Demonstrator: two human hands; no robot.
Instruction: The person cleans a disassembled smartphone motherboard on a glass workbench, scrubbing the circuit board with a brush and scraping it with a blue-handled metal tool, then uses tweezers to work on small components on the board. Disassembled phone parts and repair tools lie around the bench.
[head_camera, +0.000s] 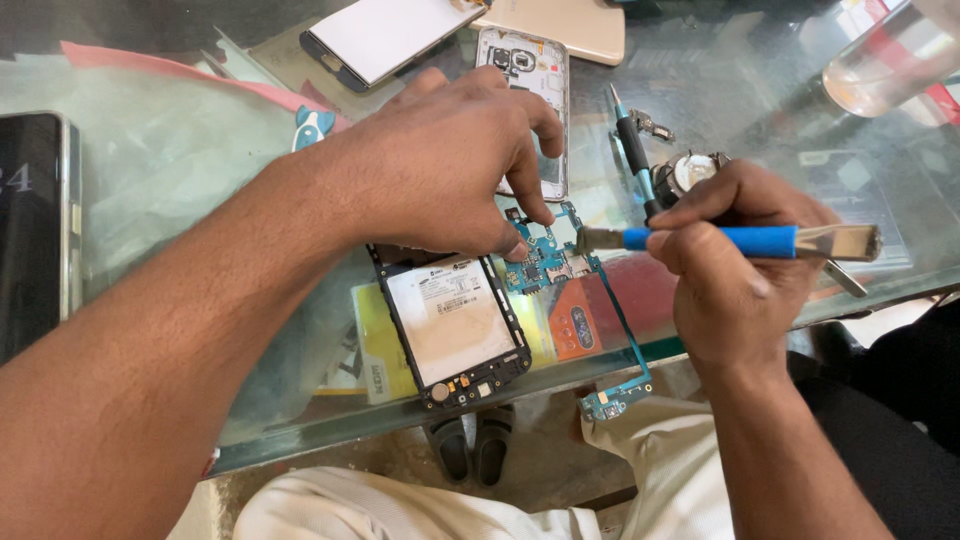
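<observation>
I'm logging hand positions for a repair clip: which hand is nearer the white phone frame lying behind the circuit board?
Left. The left hand lies partly over the white phone frame, fingers on the circuit board. The right hand is off to the side, holding a blue-handled tool.

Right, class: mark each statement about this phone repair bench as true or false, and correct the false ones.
1. The right hand holds a blue-handled tool. True.
2. The left hand presses on the teal circuit board. True.
3. The opened phone lies on a wooden table. False: it lies on a glass table.
4. A screwdriver lies beyond the right hand. True.
5. Both hands are empty. False: the right has a grip on the tool.
</observation>
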